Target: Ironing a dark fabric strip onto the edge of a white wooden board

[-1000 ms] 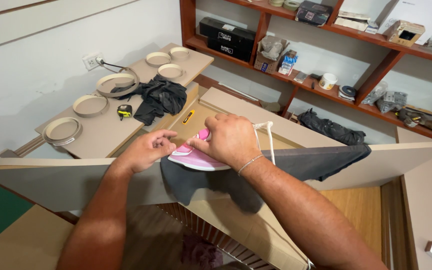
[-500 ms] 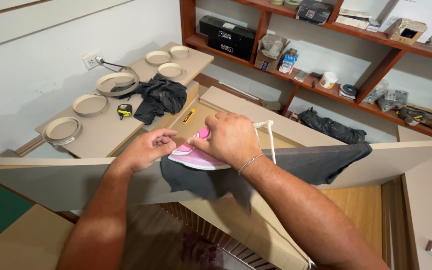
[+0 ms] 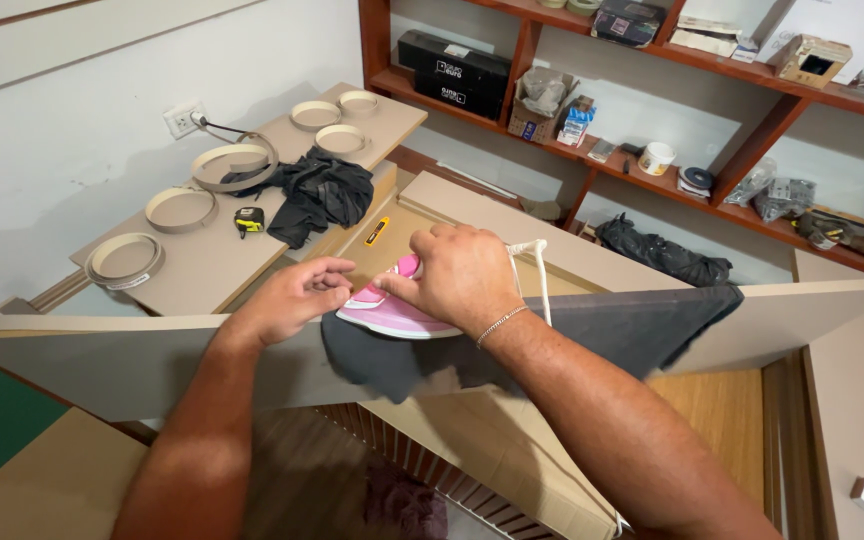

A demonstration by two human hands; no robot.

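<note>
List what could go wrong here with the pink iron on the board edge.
1. The pink iron sits on a dark cloth over a narrow board edge; it might tip off sideways.
2. The left hand has its fingers right by the iron's tip, so a burn seems possible.
3. The white cord runs beside the right hand and could snag.

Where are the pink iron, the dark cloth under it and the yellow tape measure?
pink iron (image 3: 392,315), head view, on its pink side near the soleplate
dark cloth (image 3: 612,330), head view, on the flat stretch draped over the board edge
yellow tape measure (image 3: 248,220), head view, on its case
</note>
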